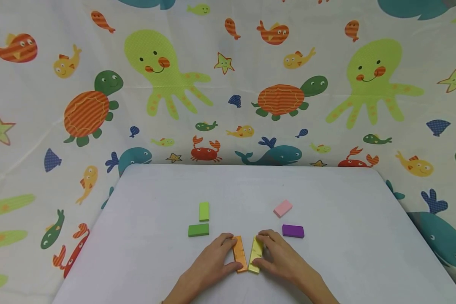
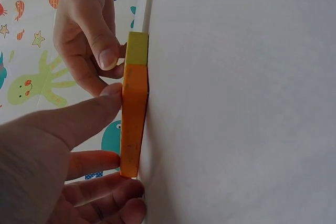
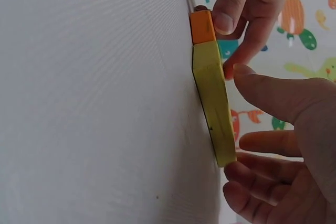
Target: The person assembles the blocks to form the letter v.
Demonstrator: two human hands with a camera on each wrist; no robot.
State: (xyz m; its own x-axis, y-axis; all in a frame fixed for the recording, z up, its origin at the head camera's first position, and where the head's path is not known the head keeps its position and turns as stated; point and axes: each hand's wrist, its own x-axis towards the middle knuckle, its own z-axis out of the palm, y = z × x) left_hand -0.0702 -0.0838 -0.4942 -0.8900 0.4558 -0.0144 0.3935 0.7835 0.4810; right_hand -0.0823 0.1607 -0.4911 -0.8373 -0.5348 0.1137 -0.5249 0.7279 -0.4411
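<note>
So the left hand (image 1: 214,257) is pinching an orange block (image 1: 240,253), thumb by the near end and fingers by the far end, and the right hand (image 1: 280,256) is doing the mirror version on a yellow block (image 1: 256,251). Neither hand is spreading wide; both are holding fairly narrow grips. The two blocks are sitting between the hands on the white table (image 1: 156,194), far ends leaning apart and near ends nearly meeting in a skinny V. Whether those corners are actually touching is hard to tell.

What could be going wrong from here? Probably the near corners. If one hand is pushing inward harder than the other, they could be bumping and skewing the V. Both grips are sitting out toward the block ends too, so an uneven squeeze from thumb or fingers could be swinging a block round, and a sloppy release could be dragging one along.

Then there's the neighbours: a purple block (image 1: 293,231) is lying just beyond the right hand, with a pink block (image 1: 283,208) tilting behind it, so a careless knuckle could be nudging the purple one. On the other side a green block (image 1: 199,230) and a light green block (image 1: 204,211) are lying near the left hand, but with a bit more room.
</note>
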